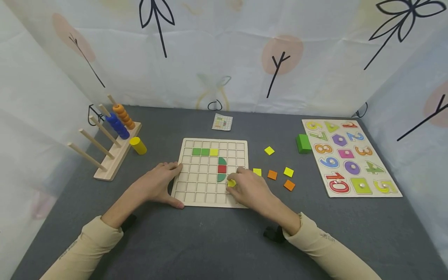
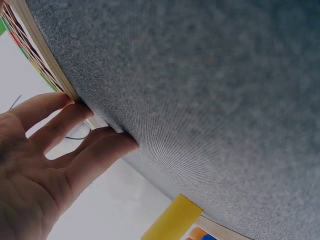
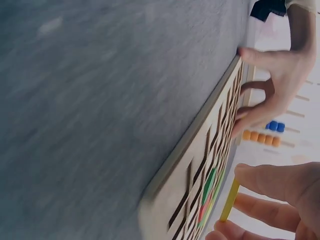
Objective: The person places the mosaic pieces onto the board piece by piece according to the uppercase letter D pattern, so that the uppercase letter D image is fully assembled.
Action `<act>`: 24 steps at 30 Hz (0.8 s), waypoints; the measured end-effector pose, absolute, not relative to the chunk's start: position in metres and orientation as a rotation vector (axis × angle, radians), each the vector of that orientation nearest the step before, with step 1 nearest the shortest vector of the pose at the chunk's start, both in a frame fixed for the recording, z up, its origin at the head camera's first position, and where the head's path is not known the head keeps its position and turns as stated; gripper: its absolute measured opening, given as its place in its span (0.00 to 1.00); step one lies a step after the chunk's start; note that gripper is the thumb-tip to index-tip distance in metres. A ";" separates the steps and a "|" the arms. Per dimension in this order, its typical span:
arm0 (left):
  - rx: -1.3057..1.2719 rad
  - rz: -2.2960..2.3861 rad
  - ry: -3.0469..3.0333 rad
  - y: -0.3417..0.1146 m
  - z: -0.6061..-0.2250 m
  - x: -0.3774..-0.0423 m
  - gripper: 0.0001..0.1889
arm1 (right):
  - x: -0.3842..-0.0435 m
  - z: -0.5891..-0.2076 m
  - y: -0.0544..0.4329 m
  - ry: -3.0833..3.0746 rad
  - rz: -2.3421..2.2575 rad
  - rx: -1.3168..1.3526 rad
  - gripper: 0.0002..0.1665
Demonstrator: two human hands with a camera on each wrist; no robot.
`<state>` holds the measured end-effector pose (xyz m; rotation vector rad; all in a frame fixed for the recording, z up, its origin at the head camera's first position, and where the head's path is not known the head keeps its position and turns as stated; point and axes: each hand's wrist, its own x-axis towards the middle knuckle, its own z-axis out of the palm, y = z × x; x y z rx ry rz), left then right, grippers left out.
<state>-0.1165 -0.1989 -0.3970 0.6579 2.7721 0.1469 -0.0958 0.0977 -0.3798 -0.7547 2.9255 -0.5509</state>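
A wooden grid board lies flat on the dark table. My left hand rests along its left edge, thumb at the near corner and fingertips against the side. Between thumb and fingers, my right hand pinches a thin yellow tile, held over the board's right part. In the board's cells sit green square tiles, a yellow square tile, and a red square tile between two rounded green pieces. My right fingers partly cover the yellow tile in the head view.
Loose yellow tiles and orange tiles lie right of the board. Behind it is a small printed card. A peg stacker and yellow cylinder stand left; a green block and number puzzle are right.
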 end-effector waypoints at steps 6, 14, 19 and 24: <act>0.651 0.144 2.773 -0.198 -0.398 -0.117 0.67 | -0.096 -0.383 0.077 2.899 -0.553 -0.874 0.13; 0.632 0.124 2.782 -0.197 -0.397 -0.117 0.67 | -0.096 -0.389 0.060 2.860 -0.580 -0.909 0.13; 0.641 0.117 2.794 -0.197 -0.397 -0.117 0.67 | -0.098 -0.391 0.053 2.851 -0.549 -0.907 0.10; 0.644 0.118 2.798 -0.198 -0.398 -0.117 0.67 | -0.099 -0.394 0.049 2.872 -0.534 -0.923 0.06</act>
